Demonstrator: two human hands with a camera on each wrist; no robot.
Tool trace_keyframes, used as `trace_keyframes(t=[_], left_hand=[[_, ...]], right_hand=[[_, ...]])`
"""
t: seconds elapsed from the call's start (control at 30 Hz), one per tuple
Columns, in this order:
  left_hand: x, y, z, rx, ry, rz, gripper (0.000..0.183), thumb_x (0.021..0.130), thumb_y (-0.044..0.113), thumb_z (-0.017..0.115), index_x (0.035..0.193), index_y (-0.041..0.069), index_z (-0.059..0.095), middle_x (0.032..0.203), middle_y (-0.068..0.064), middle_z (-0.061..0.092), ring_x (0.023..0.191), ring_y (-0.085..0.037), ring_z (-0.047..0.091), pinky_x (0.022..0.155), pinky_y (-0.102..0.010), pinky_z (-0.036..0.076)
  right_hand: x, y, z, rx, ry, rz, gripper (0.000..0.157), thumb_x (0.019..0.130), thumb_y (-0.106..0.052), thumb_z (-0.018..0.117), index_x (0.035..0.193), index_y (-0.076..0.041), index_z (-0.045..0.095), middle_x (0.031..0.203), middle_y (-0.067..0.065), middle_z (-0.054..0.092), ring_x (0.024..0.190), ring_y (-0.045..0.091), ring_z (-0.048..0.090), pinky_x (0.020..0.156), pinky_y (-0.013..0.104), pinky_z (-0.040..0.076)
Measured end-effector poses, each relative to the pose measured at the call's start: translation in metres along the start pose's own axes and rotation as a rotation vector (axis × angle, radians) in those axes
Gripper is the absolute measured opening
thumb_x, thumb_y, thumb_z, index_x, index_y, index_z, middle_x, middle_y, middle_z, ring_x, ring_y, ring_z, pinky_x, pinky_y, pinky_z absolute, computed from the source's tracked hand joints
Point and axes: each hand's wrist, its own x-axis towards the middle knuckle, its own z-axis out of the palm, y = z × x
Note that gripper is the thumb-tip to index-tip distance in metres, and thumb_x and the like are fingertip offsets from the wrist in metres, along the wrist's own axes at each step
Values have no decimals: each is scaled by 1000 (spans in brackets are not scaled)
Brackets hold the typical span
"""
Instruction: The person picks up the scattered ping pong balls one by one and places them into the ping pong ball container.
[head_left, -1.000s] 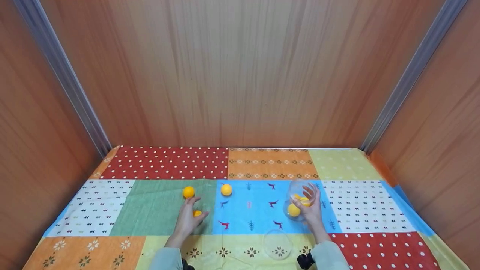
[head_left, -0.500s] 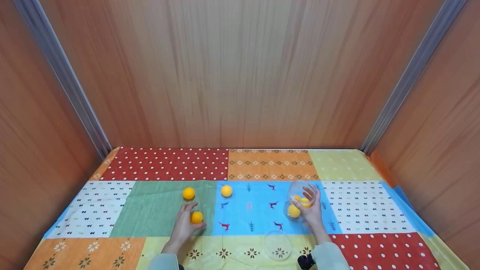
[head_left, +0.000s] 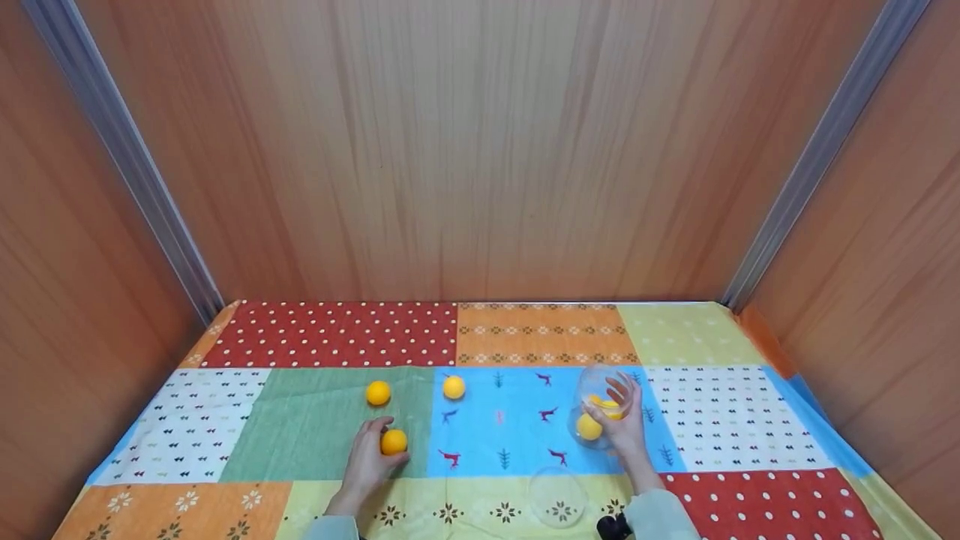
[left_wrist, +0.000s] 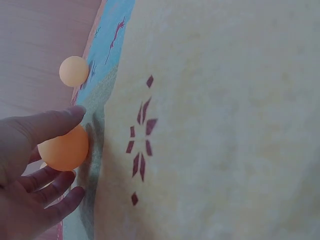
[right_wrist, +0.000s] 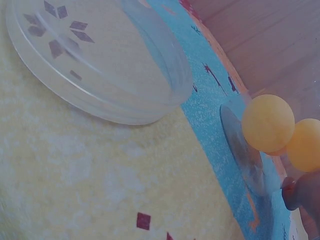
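Observation:
My left hand (head_left: 367,459) curls around an orange ping-pong ball (head_left: 394,442) on the green patch, thumb on one side and fingers on the other. Seen from the left wrist, the thumb crosses over the same ball (left_wrist: 65,147). On the right, my right hand (head_left: 624,429) grips a clear plastic jar (head_left: 594,379) that stands on the blue patch. Inside the jar lie several orange balls (head_left: 589,427), two of them plain in the right wrist view. Most of the right hand is outside that view.
A second orange ball (head_left: 378,393) sits just beyond the left hand, and another ball (head_left: 454,388) rests on the blue patch. The clear round lid (head_left: 557,497) lies on the yellow patch before the jar. Wood-grain walls (head_left: 480,150) enclose the patchwork cloth (head_left: 322,420).
My left hand has drawn back toward me from near the far ball, and its thumb and fingers have closed around the nearer ball. The right hand keeps its hold on the jar.

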Motion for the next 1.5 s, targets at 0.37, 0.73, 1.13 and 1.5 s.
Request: trace_keyframes(t=[0.37,0.73,1.13,1.5], left_hand=[[1,0,1,9,21,38,41,70,2,72,107,-5,54,97,-13,52,89,-28,51,82,-47,40],[5,9,4,-47,19,-31,43,73,0,70,111,-4,52,103,-13,50,92,-27,48,85,-47,39],[6,23,15,-72,53,39,42,71,2,71,109,-4,55,102,-13,51,88,-26,50,82,-44,42],[9,37,30,-135,43,44,41,72,3,71,110,-2,56,102,-10,51,88,-24,48,83,-41,42]], right_hand=[[1,0,-2,-17,10,15,79,71,9,66,135,-2,19,132,23,31,121,39,25,99,45,24],[1,-1,-1,-6,0,28,80,74,8,65,136,-3,16,134,22,28,123,37,23,100,47,22],[0,4,-2,-24,13,-2,79,72,8,66,134,-3,20,131,21,33,121,37,27,96,46,26],[0,2,0,-7,5,2,80,73,8,65,136,-4,19,132,21,32,122,37,25,99,47,23]])
